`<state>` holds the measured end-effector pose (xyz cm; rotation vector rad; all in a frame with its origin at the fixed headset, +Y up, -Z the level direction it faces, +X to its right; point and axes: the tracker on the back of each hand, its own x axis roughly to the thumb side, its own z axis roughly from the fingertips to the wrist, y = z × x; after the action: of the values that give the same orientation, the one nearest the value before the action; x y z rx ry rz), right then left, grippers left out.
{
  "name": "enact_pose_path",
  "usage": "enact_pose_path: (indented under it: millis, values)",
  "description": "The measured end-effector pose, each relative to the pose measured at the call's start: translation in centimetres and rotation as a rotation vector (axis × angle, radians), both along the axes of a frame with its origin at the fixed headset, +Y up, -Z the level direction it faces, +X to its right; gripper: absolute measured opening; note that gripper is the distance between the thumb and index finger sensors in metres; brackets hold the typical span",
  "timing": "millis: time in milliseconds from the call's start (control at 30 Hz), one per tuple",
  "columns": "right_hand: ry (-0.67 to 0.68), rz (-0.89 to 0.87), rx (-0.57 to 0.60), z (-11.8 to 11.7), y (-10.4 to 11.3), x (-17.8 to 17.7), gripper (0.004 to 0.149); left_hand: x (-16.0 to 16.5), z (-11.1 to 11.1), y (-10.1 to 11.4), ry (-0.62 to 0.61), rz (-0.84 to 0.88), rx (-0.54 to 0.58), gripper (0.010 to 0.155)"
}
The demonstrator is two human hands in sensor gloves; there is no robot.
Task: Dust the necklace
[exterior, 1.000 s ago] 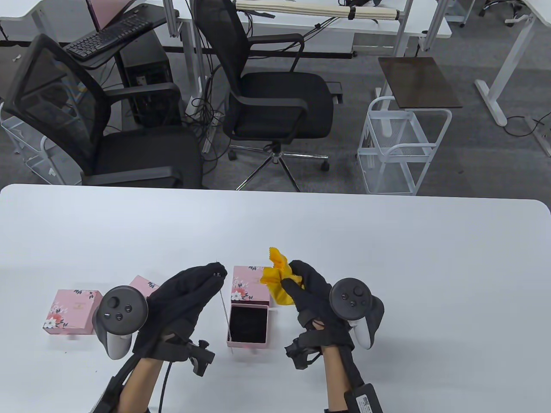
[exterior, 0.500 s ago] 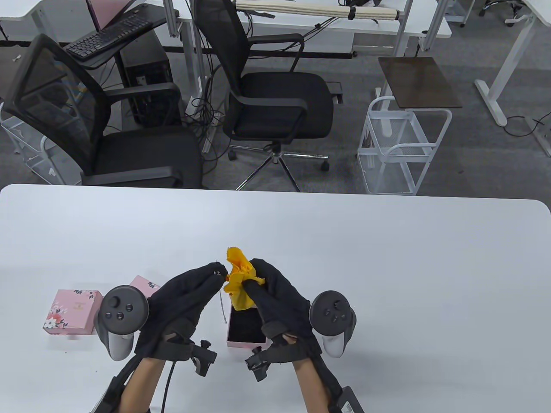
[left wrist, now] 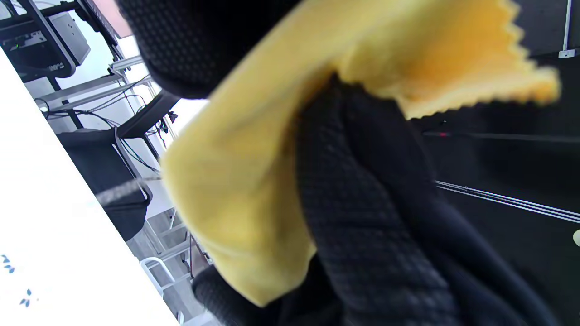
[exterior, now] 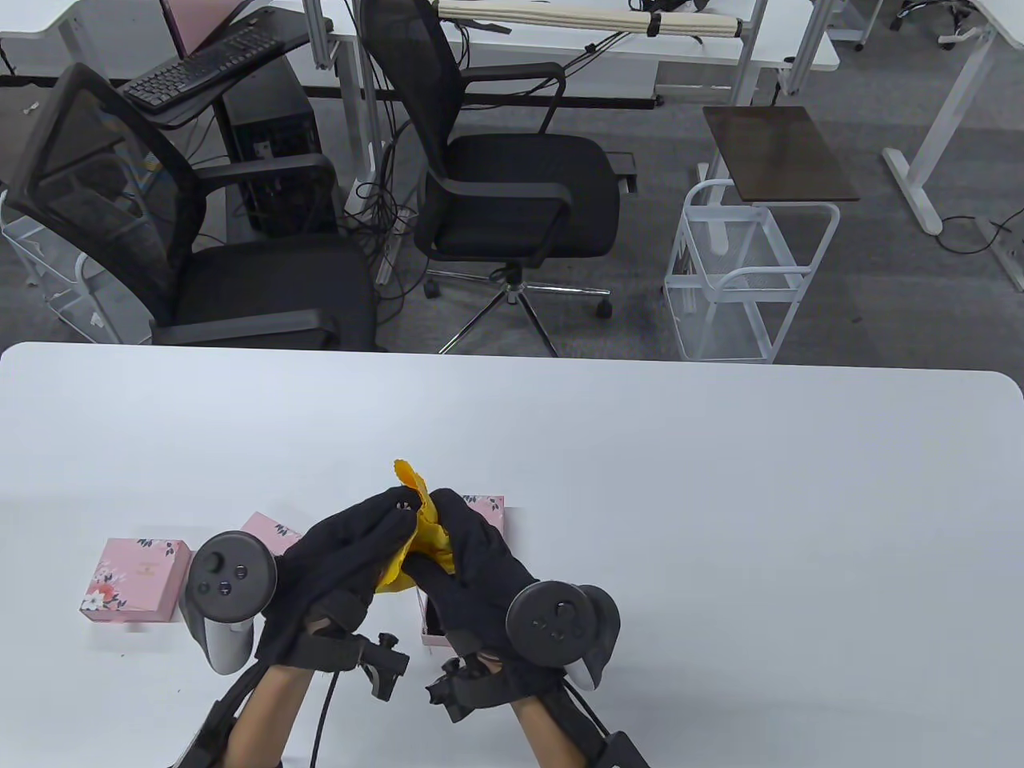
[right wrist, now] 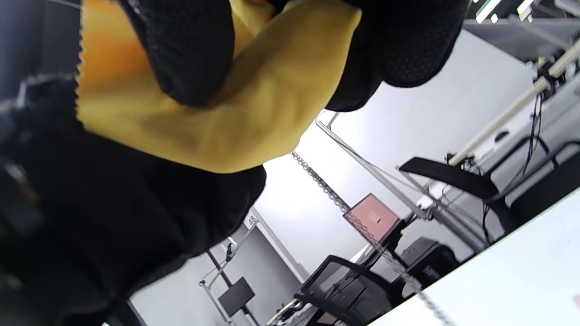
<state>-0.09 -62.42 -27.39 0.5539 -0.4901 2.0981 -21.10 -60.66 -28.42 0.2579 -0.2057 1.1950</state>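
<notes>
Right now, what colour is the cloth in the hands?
Yellow-orange cloth, with a zigzag-cut edge; the right wrist view shows it best.

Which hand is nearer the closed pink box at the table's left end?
Left. The left hand is just right of the closed pink box; the right hand is farther right, beyond the left hand, gripping the yellow cloth.

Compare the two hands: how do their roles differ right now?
The left hand pinches the necklace up by its fingertips; the right hand has its grip on the yellow cloth, pressed against the left fingers. Both wear black gloves and meet above the table.
</notes>
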Motion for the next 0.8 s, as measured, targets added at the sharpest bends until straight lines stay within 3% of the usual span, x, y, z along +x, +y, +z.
enact_pose_path:
  millis: [133, 367, 633, 800]
  values:
    - [-0.108, 0.064, 0.070, 0.6, 0.2, -0.6, 0.077, 0.7, 0.4, 0.2, -0.012, -0.023, 0.017, 0.039]
    - [-0.233, 0.044, 0.073, 0.6, 0.1, -0.1, 0.066, 1.8, 0.9, 0.5, -0.030, -0.106, 0.043, 0.039]
    - [-0.246, 0.013, 0.030, 0.3, 0.1, 0.2, 0.049, 2.2, 1.7, 1.0, 0.054, -0.232, 0.112, 0.038]
    - [-0.177, 0.020, -0.013, 0.2, 0.3, 0.3, 0.042, 2.0, 2.0, 1.3, 0.109, -0.244, 0.161, 0.037]
